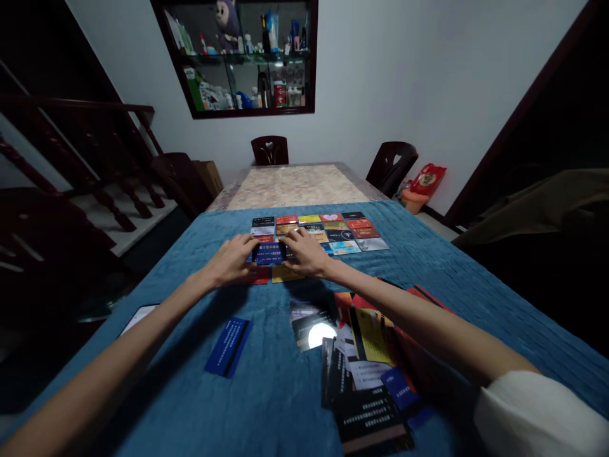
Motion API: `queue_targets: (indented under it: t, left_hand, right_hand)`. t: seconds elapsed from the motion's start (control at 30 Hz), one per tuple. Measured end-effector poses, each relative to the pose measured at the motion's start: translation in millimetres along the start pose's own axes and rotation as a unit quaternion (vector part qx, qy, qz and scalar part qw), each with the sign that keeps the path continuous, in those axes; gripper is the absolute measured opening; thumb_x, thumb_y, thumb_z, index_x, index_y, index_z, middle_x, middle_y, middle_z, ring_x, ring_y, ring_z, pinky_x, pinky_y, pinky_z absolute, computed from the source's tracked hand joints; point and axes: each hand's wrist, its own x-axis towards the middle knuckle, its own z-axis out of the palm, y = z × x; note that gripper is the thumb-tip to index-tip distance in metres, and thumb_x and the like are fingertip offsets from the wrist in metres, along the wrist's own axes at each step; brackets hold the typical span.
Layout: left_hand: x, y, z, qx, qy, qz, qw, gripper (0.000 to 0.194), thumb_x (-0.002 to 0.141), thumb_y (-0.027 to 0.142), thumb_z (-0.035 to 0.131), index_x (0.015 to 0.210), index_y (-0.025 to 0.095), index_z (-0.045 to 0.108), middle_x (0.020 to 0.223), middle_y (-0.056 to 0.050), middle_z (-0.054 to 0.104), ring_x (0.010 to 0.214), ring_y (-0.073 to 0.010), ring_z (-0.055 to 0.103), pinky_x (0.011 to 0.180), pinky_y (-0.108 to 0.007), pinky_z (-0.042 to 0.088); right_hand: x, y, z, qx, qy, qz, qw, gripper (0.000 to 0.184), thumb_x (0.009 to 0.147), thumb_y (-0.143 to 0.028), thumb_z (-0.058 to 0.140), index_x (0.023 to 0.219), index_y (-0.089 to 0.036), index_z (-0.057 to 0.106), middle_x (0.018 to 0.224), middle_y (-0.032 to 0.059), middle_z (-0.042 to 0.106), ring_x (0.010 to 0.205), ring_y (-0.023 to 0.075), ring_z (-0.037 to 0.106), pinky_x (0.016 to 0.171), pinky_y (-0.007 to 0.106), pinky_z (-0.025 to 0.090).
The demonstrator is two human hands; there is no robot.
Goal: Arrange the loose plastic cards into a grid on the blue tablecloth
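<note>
Free cloth (278, 387) beside card pile (372, 339) (right edge unclear)

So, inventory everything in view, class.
Patterned tabletop: one, beige, back
Creased cloth: one, blue, on tabletop
Rectangular cards in rows: many, multicoloured, centre
Printed card: one, blue, centre
Striped card: one, blue, near left
Loose cards: many, multicoloured, near right
Phone-like object: one, pale, left
Wooden chairs: at least three, dark, around table
Glass-shelved cabinet: one, dark, back wall
Bag: one, red, back right
Tub: one, orange, back right
Box: one, brown, left
Wooden railing: one, dark, left
Left grip, right grip: two, bare, at printed card
</note>
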Motion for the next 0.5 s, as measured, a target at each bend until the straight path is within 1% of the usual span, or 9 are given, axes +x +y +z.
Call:
queue_targets:
  t: [0.2,0.3,0.4,0.5]
  left_hand:
    - [1,-31,6.7,0.009,-0.039,-0.016,0.999,0.046,0.083,0.021,0.058,0.128,0.016,0.053,0.127,-0.014,0.057,0.118,-0.0311,0.053,0.098,-0.044,0.046]
    - [5,-45,12.3,0.007,-0.051,-0.020,0.998,0.046,0.082,0.021,0.059,0.128,0.016,0.053,0.125,-0.014,0.057,0.117,-0.0306,0.054,0.098,-0.043,0.047]
    - [9,-54,17.0,0.004,-0.064,-0.023,0.998,0.046,0.080,0.020,0.059,0.126,0.016,0.055,0.124,-0.014,0.058,0.116,-0.0296,0.055,0.098,-0.041,0.047]
    - [12,-58,20.4,-0.001,-0.081,-0.025,0.996,0.046,0.078,0.019,0.059,0.124,0.015,0.057,0.122,-0.014,0.059,0.115,-0.0289,0.057,0.098,-0.038,0.047]
  right_hand:
    - [32,-10,9,-0.021,-0.033,-0.002,0.999,0.052,0.088,-0.042,0.063,0.133,-0.018,0.054,0.135,0.0143,0.052,0.123,0.0326,0.040,0.093,0.045,0.044]
    - [44,-13,13,-0.022,-0.046,-0.005,0.999,0.052,0.088,-0.044,0.062,0.132,-0.018,0.054,0.135,0.0140,0.053,0.124,0.0328,0.041,0.095,0.046,0.044]
    - [53,-16,16,-0.018,-0.064,-0.005,0.998,0.051,0.087,-0.044,0.062,0.131,-0.019,0.056,0.135,0.0135,0.054,0.125,0.0336,0.041,0.095,0.046,0.044]
    - [57,-18,18,-0.016,-0.087,-0.002,0.996,0.049,0.087,-0.043,0.063,0.129,-0.020,0.057,0.135,0.0131,0.054,0.125,0.0343,0.042,0.094,0.047,0.044]
